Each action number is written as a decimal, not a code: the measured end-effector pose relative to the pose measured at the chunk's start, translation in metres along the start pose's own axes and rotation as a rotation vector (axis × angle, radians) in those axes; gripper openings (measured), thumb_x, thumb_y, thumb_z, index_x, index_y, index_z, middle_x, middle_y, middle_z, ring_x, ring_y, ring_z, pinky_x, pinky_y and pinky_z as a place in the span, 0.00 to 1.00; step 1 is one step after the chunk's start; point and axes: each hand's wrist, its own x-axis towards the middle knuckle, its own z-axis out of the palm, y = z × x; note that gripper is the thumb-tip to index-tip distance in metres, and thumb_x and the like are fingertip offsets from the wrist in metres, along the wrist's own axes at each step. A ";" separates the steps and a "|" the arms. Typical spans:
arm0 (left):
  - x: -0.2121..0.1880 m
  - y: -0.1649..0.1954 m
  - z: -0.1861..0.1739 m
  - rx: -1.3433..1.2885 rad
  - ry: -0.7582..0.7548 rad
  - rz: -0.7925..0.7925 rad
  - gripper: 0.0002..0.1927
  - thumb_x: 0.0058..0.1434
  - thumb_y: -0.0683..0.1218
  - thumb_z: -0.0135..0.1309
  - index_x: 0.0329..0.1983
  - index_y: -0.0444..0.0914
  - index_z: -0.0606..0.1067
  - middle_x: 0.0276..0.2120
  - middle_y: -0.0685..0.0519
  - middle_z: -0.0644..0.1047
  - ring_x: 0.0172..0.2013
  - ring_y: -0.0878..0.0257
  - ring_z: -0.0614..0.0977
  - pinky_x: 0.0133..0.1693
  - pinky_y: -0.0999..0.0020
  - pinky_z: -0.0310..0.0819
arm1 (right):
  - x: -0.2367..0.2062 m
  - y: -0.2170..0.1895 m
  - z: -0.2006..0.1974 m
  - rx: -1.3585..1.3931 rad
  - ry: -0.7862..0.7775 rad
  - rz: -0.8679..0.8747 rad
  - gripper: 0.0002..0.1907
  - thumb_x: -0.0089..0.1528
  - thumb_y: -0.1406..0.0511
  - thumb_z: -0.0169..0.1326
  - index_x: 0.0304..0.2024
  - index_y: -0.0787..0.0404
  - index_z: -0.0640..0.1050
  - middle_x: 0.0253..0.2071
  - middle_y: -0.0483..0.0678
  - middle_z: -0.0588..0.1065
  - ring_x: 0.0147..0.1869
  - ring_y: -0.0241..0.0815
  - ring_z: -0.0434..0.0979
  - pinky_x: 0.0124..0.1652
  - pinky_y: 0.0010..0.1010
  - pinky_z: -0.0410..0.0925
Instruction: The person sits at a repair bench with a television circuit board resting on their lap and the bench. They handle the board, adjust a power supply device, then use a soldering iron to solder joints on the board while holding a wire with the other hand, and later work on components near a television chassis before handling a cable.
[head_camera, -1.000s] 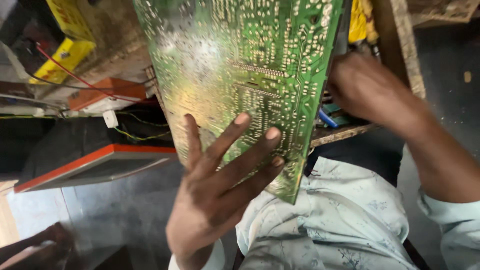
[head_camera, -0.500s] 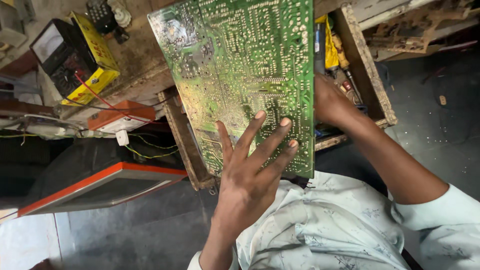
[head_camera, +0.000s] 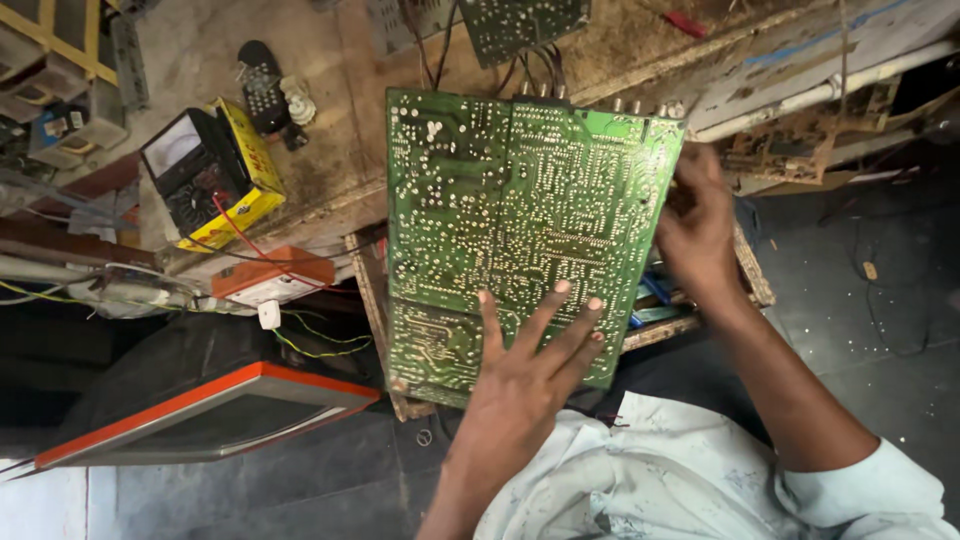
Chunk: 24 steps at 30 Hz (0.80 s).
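Two bare hands held a large green circuit board (head_camera: 520, 230), solder side up, above the edge of a worn wooden workbench (head_camera: 340, 130). Nearest the camera, the left hand (head_camera: 520, 385) lay flat against the board's lower edge, fingers (head_camera: 545, 312) spread wide over the solder points. The right hand (head_camera: 695, 225) gripped the board's right edge, fingers curled around it. Left of the board, an orange-rimmed screen (head_camera: 215, 415) tilted below the bench, with an orange-topped box (head_camera: 272, 280) just above it. Farther back, a yellow-and-black analog meter (head_camera: 205, 175) rested on the bench, and a dark remote control (head_camera: 262, 85) lay beyond that.
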 end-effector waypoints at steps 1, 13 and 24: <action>0.001 0.001 0.002 0.008 0.007 0.001 0.28 0.55 0.38 0.49 0.62 0.40 0.75 0.71 0.52 0.64 0.74 0.50 0.58 0.66 0.17 0.33 | 0.001 -0.002 -0.001 0.058 0.038 -0.029 0.20 0.65 0.76 0.53 0.61 0.67 0.73 0.58 0.49 0.64 0.64 0.40 0.74 0.60 0.26 0.71; 0.046 0.027 0.026 -0.004 0.093 -0.057 0.29 0.50 0.35 0.51 0.58 0.34 0.76 0.68 0.46 0.67 0.73 0.47 0.58 0.66 0.18 0.33 | 0.045 -0.066 -0.039 0.171 0.234 -0.234 0.27 0.74 0.71 0.53 0.74 0.59 0.61 0.50 0.45 0.74 0.38 0.29 0.72 0.37 0.21 0.69; 0.036 0.036 0.026 -0.053 0.116 -0.040 0.20 0.59 0.40 0.54 0.56 0.37 0.77 0.69 0.47 0.66 0.74 0.47 0.59 0.69 0.22 0.34 | 0.085 -0.076 -0.052 0.391 0.133 -0.259 0.14 0.76 0.71 0.62 0.61 0.70 0.76 0.45 0.49 0.79 0.35 0.30 0.72 0.34 0.21 0.68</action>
